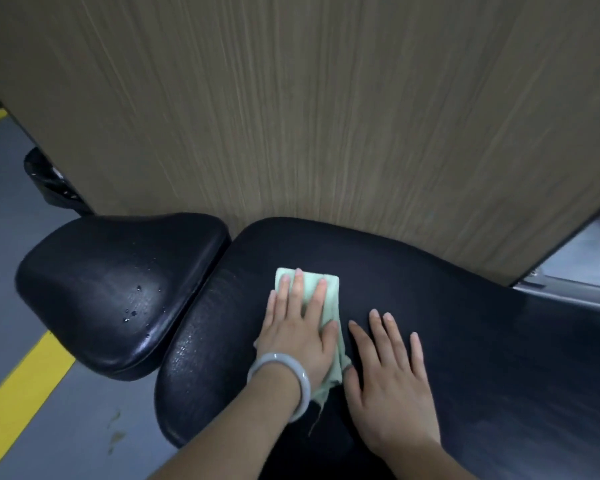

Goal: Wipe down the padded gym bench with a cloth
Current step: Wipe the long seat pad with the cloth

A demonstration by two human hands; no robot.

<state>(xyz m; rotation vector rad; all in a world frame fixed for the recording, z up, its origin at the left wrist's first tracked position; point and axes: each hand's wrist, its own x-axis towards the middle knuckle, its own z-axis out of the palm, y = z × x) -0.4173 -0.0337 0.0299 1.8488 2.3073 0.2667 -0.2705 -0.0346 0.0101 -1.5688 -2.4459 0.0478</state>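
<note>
On the long back pad (430, 306) of the black gym bench, the left hand (297, 327) presses a folded pale green cloth (329, 292) flat against the vinyl, fingers straight and spread over it, a pale bangle (293, 375) round the wrist. Only the cloth's far edge, its right side and a loose tail by the wrist show from under the hand. Just to the right, the right hand (392, 379) lies flat on the bare pad with fingers straight and released, holding nothing, its thumb close beside the cloth's trailing corner; it looks like a brace.

Wiping seems to be under way on the left part of the back pad: a wet sheen shows on the near left edge of that pad, while the stretch to the right looks dull and dry. The separate seat pad (118, 289), across a narrow gap to the left, carries scattered water drops (134, 311), so I judge it not yet wiped.

The next move likely calls for even downward pressure and overlapping strokes, with the cloth kept folded so the frayed tail does not drag. Reaching the seat pad means crossing the gap. A wood-grain panel (326, 116) stands close behind the bench, which leaves little room at the far edge.
</note>
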